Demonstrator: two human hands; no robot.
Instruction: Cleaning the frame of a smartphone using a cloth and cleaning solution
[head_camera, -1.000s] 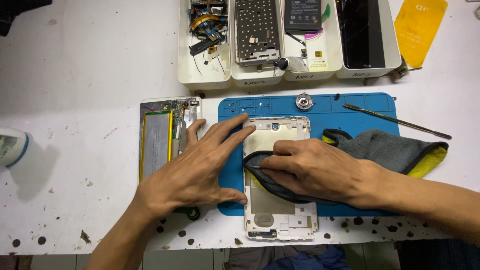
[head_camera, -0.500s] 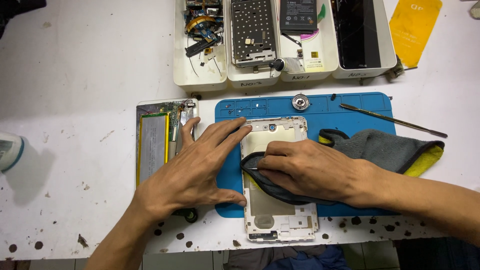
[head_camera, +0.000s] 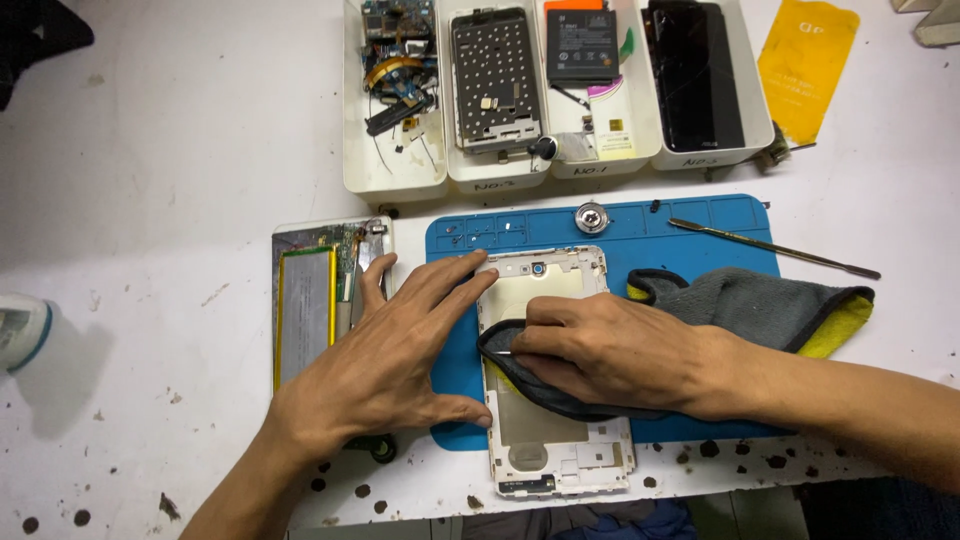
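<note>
A pale gold metal phone back housing (head_camera: 545, 370) lies lengthwise across the blue silicone work mat (head_camera: 690, 225), its lower end overhanging onto the spotted white table (head_camera: 150, 180). The left hand (head_camera: 385, 360) lies flat, fingers spread, beside the shell's left edge, gripping nothing. The right hand (head_camera: 610, 350) presses a grey microfibre cloth with yellow edging (head_camera: 750, 300) onto the housing's middle. The shell looks thin, light and easily bent, probably slippery; its long side edges seem the safest hold.
</note>
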